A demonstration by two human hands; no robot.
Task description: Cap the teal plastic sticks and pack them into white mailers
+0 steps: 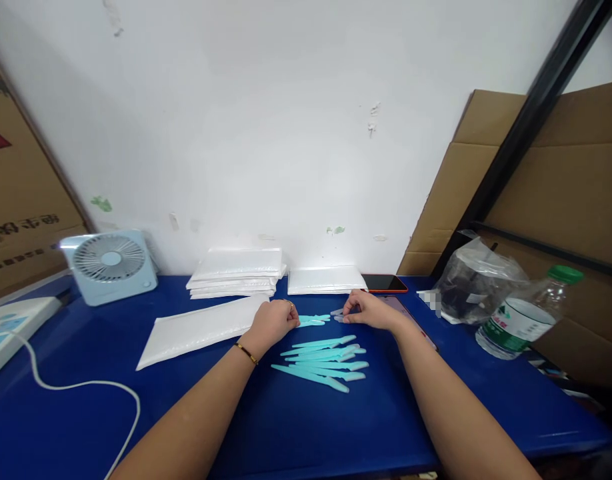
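I see the left hand (276, 323) pinch some blue-green sticks (313, 323) by their left ends, maybe to steady them. The right hand (367, 310) pinches small clear bits (339, 319) beside them. More sticks (319, 345) lie nearer on the table (296, 427), likely for easy reach.

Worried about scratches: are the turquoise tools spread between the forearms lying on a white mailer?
No, the turquoise tools lie directly on the blue table.
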